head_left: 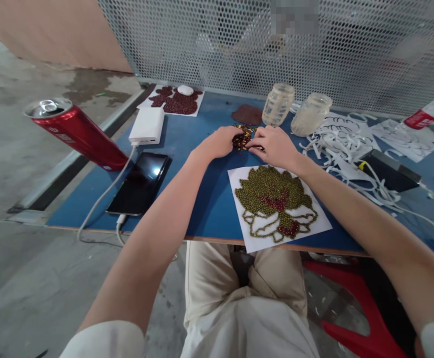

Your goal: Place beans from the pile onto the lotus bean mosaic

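Note:
A small pile of mixed dark red, yellow and green beans [242, 141] lies on the blue table between my two hands. My left hand [222, 141] is at the pile's left side, its fingers curled inward with the tips at the beans. On the right side, my right hand [274, 145] has bent fingers drawn together over the beans. What either hand holds is too small to make out. Nearer to me lies a white sheet with a flower picture [276, 199] made of green and red beans; several outlined petals at its lower part show bare paper.
A tilted red can [82, 134], white power bank [147, 125] and cabled phone [139, 183] are on the left. Behind are a red-bean picture [179, 102], brown patch [247, 114] and two jars [277, 104]. Paper strips [342, 146] and a black box [390, 170] lie right. Mesh [220, 44] borders the table.

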A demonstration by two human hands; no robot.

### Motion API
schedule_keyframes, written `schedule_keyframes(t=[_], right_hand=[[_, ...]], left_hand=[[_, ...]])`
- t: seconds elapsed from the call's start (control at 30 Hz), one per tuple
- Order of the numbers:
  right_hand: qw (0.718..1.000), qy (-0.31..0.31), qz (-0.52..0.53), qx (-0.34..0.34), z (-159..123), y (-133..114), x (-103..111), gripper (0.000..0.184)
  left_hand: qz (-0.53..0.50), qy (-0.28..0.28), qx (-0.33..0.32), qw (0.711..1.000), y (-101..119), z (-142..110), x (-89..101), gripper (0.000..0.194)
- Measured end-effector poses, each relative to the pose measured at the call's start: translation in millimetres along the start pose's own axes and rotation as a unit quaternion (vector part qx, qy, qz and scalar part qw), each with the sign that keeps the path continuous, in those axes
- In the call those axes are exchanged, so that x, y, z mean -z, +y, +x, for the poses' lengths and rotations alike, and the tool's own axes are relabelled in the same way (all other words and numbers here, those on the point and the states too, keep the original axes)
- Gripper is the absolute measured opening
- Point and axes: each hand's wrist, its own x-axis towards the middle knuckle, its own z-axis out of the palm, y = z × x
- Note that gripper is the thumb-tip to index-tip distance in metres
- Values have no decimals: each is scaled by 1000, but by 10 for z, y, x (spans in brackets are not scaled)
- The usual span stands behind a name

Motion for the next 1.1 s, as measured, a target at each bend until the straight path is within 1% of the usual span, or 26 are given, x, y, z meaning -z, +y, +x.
schedule_keyframes(t=[0.1,0.23,0.47,0.63,0.7,0.8,0.87,1.0,1.1], right_hand=[[1000,-14,-18,-2,94,-68,1,28],[999,-15,-31,-18,156,-71,-9,24],[999,-27,-39,-17,197,-72,6,27],[999,-11,-37,-17,215,-105,13,25],[999,-20,-35,-11,226,-102,4,25],[998,-48,-36,8,251,-89,-1,24],[998,-52,-36,12,256,-86,19,24],[1000,-21,8,-5,151,-135,133,22],[997,-20,77,11,-83,-264,247,15]], left_hand=[[-1,4,-11,1000,-16,0,-1,64],[11,8,0,1000,-28,21,-21,62],[15,-5,14,1000,4,17,6,66],[10,-6,-3,1000,1,9,18,67],[11,-5,-5,1000,4,4,20,65],[10,-7,-9,1000,24,-11,32,64],[4,-5,-12,1000,40,-20,42,64],[12,-4,-2,1000,55,-16,42,65],[29,-13,9,999,53,5,25,63]])
